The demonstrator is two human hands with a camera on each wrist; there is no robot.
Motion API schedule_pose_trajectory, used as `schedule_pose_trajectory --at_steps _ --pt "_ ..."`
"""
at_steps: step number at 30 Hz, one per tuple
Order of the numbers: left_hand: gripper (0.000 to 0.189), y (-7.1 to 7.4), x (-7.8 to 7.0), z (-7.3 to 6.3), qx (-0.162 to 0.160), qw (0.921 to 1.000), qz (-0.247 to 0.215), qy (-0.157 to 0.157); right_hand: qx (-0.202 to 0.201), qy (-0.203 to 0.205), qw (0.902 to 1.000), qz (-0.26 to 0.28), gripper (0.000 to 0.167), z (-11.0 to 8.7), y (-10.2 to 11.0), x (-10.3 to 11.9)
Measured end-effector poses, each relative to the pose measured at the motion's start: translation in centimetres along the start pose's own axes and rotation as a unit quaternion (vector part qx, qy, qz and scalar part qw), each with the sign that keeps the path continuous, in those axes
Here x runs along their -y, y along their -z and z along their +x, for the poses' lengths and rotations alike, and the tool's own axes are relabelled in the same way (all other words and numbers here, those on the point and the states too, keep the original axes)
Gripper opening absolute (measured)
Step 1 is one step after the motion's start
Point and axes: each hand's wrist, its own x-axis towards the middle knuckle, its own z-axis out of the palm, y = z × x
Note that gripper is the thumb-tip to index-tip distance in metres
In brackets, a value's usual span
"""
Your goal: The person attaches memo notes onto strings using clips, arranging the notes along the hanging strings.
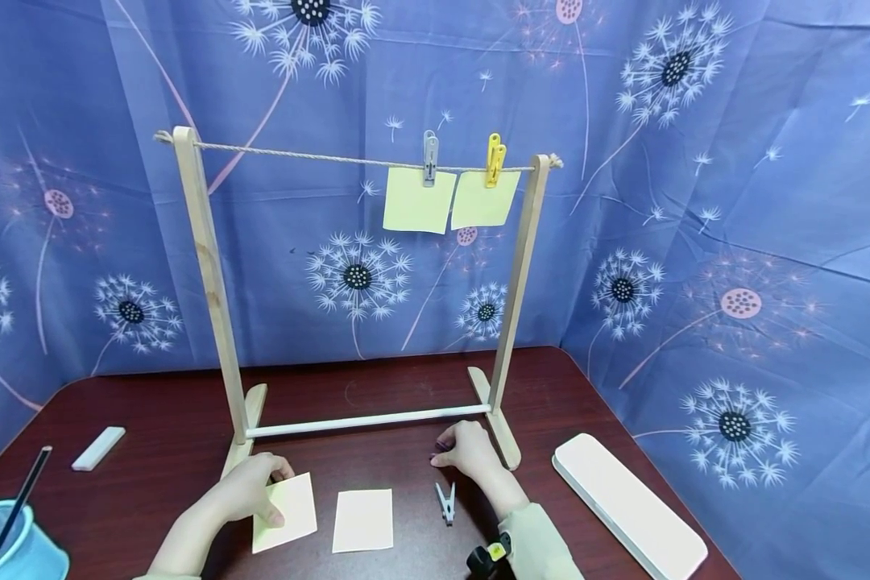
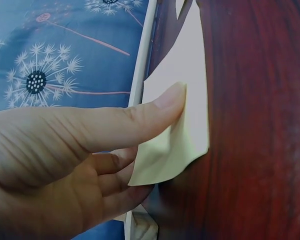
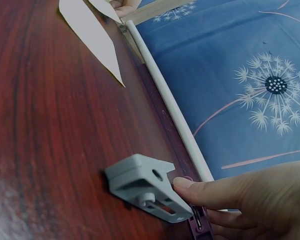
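Pinching, left hand (image 1: pixel 248 488) on a thin bent paper square (image 1: pixel 295 507), right hand (image 1: pixel 471 451) on a purple plastic clothespin (image 3: pixel 202 229).

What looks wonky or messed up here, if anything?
Nothing looks spilled or broken. The held paper in the left hand sits crooked beside the straighter loose paper, probably just because it's being pinched. The string looks lopsided: both hanging papers are bunched toward its right end.
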Motion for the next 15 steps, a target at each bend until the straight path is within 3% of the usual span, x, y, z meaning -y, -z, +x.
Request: schedule_pose_trajectory --at_steps 15 --pt "0.03 0.3 0.53 -0.02 0.015 0.9972 -0.061 -0.039 0.009 0.001 0.9999 0.004 0.023 0.16 0.01 -0.29"
